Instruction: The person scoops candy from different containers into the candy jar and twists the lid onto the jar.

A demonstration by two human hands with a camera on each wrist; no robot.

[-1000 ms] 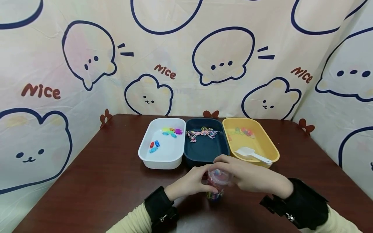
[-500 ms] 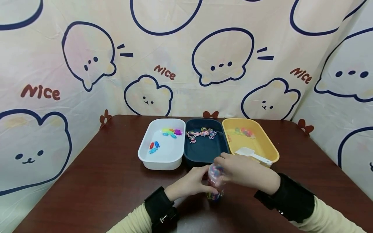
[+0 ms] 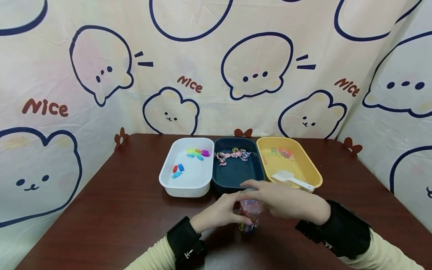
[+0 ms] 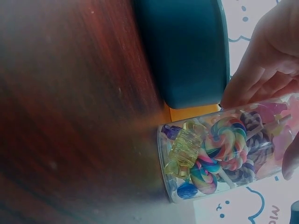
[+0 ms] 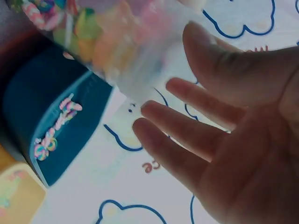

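Observation:
A clear plastic jar (image 3: 249, 222) packed with candy-shaped pieces is upright near the table's front. My left hand (image 3: 217, 213) grips its side between thumb and fingers. Through the wall in the left wrist view show swirl lollipops (image 4: 226, 137), a yellow wrapped candy (image 4: 184, 151) and pink pieces near the top. Over the jar's translucent top (image 5: 149, 70) is my right hand (image 5: 233, 135), its fingers spread and slightly bent. The right wrist view shows a gap between those fingers and the jar; the thumb lies close to the top, contact unclear.
Behind the jar stand three bins side by side: a white bin (image 3: 185, 191) with several bright candies, a dark blue bin (image 3: 236, 176) with swirl lollipops, and a yellow bin (image 3: 308, 165) with pale pieces. A white scoop (image 3: 291, 179) lies in the yellow bin.
My right hand has turned about the jar's top, fingers curling in at its right side, then spreading over it again. The left hand and the jar have stayed put.

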